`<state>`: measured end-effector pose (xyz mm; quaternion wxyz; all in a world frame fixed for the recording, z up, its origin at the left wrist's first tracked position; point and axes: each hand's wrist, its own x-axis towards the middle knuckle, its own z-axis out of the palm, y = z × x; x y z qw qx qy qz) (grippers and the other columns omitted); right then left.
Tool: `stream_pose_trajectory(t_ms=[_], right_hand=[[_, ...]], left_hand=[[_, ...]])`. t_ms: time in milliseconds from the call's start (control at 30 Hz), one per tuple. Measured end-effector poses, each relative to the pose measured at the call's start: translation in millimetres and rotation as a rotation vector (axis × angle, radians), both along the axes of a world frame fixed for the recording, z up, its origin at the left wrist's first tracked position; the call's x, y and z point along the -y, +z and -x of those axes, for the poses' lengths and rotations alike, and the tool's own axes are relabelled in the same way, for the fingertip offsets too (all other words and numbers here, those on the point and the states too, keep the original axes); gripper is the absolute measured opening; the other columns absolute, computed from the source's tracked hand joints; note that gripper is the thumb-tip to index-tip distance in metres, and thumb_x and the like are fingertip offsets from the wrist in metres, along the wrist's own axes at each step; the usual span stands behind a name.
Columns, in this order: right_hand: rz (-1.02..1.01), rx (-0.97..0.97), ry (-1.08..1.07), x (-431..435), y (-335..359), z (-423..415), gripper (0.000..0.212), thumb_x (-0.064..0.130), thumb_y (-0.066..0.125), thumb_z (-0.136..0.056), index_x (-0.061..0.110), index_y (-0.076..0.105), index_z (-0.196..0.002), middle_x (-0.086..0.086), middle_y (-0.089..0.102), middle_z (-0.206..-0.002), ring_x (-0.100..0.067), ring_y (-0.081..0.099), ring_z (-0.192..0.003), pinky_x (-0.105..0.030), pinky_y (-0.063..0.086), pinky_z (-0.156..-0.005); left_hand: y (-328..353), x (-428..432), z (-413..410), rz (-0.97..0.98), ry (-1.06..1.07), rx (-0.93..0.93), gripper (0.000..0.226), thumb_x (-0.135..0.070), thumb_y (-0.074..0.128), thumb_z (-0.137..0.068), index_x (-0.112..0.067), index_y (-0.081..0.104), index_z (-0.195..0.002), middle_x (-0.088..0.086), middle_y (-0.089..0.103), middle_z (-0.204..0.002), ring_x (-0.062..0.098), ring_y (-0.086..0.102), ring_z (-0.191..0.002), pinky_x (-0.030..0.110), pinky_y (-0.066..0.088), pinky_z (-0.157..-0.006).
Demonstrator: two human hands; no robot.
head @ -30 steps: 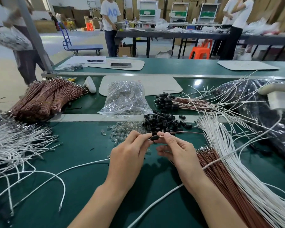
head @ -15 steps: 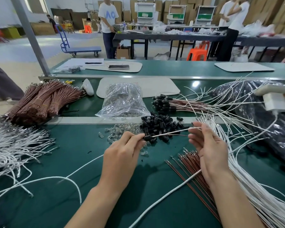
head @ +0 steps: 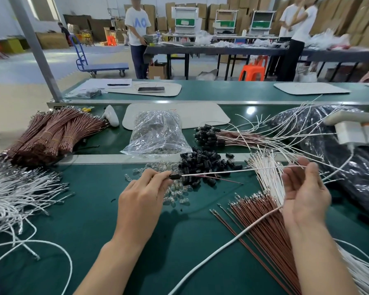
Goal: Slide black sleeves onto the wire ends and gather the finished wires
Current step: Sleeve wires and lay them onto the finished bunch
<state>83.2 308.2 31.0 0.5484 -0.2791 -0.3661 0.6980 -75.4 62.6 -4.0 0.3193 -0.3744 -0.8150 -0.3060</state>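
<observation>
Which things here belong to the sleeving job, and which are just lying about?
Job: left hand pinching a black sleeve, white wire, right hand, loose sleeves, bare brown wires, finished wires.
Lying about: phone, pen, blue trolley, orange stool.

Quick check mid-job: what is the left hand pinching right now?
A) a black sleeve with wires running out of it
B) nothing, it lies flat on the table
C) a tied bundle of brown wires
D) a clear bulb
A: the left hand pinches a black sleeve, and a white wire and a red wire run out of it to the right.
</observation>
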Motion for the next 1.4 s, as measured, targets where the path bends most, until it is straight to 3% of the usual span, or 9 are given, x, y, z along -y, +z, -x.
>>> stream_pose_trajectory(t_ms=[333, 467, 533, 633, 733, 900, 1067, 1233, 1400], right_hand=[[0.126, -0.139, -0.081, -13.6, -1.4, -5.9, 0.024, 0.036, 0.054, -0.103, 0.02, 0.073, -0.103, 0.005, 0.074, -0.075, -0.005, 0.071, -0.077, -0.017, 0.057, -0.071], [0.169, -0.222, 0.08, -8.2, -2.8, -3.9, 0.042, 0.031, 0.062, -0.097, 0.004, 0.056, -0.128, -0.014, 0.072, -0.109, -0.015, 0.074, -0.098, -0.02, 0.057, -0.082], [0.14, -0.105, 0.152, -0.5, -2.9, 2.4, 0.063, 0.026, 0.065, -0.097, -0.001, 0.036, -0.146, -0.02, 0.06, -0.129, -0.016, 0.072, -0.105, -0.023, 0.056, -0.09], [-0.107, 0.3, 0.093, 18.4, -4.3, 14.7, 0.086, 0.021, 0.064, -0.096, 0.022, 0.007, -0.161, -0.009, 0.046, -0.149, -0.007, 0.071, -0.101, -0.03, 0.055, -0.096], [-0.359, 0.49, -0.062, 44.3, -7.3, 24.4, 0.064, 0.026, 0.056, -0.099, 0.037, 0.024, -0.153, 0.002, 0.04, -0.147, -0.011, 0.07, -0.095, -0.016, 0.056, -0.065], [-0.504, 0.519, 0.154, 68.1, -9.2, 30.9, 0.011, 0.03, 0.053, -0.099, 0.028, 0.062, -0.105, 0.006, 0.068, -0.097, -0.011, 0.069, -0.08, -0.02, 0.056, -0.065], [-0.277, 0.401, 0.715, 83.5, -10.2, 38.8, 0.041, 0.049, 0.063, -0.083, 0.022, 0.07, -0.113, -0.002, 0.075, -0.104, -0.019, 0.074, -0.089, -0.025, 0.059, -0.069], [-0.121, 0.236, 0.817, 88.9, -10.6, 42.3, 0.026, 0.032, 0.069, -0.082, 0.019, 0.079, -0.103, -0.01, 0.077, -0.105, -0.02, 0.075, -0.092, -0.024, 0.058, -0.069], [-0.091, 0.187, 0.746, 87.6, -10.5, 42.5, 0.022, 0.029, 0.069, -0.083, 0.016, 0.081, -0.097, -0.011, 0.077, -0.098, -0.019, 0.075, -0.086, -0.024, 0.059, -0.07]], left_hand=[[2.1, 6.2, 5.5, -0.011, -0.005, 0.077, 0.027, -0.034, 0.054, -0.099, -0.017, 0.075, -0.105, -0.01, 0.065, -0.093, 0.014, 0.058, -0.061, 0.024, 0.04, -0.055], [2.4, 4.4, 1.2, -0.046, -0.015, 0.172, 0.027, -0.035, 0.054, -0.099, -0.017, 0.073, -0.104, -0.012, 0.063, -0.093, 0.015, 0.057, -0.057, 0.03, 0.046, -0.049], [2.6, 3.4, -0.3, -0.065, -0.013, 0.23, 0.027, -0.037, 0.053, -0.1, -0.019, 0.072, -0.104, -0.013, 0.061, -0.093, 0.015, 0.058, -0.058, 0.031, 0.047, -0.049], [3.0, 2.9, -1.1, -0.1, -0.014, 0.319, 0.026, -0.041, 0.051, -0.101, -0.023, 0.07, -0.103, -0.018, 0.058, -0.093, 0.009, 0.056, -0.068, 0.019, 0.041, -0.054], [3.7, 1.6, -1.9, -0.16, -0.018, 0.405, 0.027, -0.045, 0.049, -0.101, -0.026, 0.069, -0.101, -0.019, 0.058, -0.092, 0.006, 0.057, -0.078, 0.027, 0.045, -0.059], [6.4, -4.4, -15.1, -0.168, -0.089, 0.476, 0.025, -0.044, 0.049, -0.102, -0.027, 0.067, -0.098, -0.018, 0.059, -0.089, 0.006, 0.06, -0.076, 0.035, 0.052, -0.067], [7.7, -10.8, -26.5, -0.105, -0.189, 0.414, 0.023, -0.038, 0.051, -0.102, -0.023, 0.068, -0.098, -0.017, 0.059, -0.087, 0.012, 0.058, -0.074, 0.038, 0.051, -0.068], [6.5, -15.2, -31.1, -0.014, -0.245, 0.303, 0.016, -0.034, 0.057, -0.1, -0.024, 0.069, -0.096, -0.017, 0.067, -0.087, 0.008, 0.051, -0.075, 0.029, 0.043, -0.073], [4.7, -12.0, -29.5, -0.066, -0.239, 0.399, 0.019, -0.052, 0.052, -0.098, -0.037, 0.063, -0.103, -0.024, 0.066, -0.081, 0.009, 0.057, -0.075, 0.028, 0.048, -0.074]])
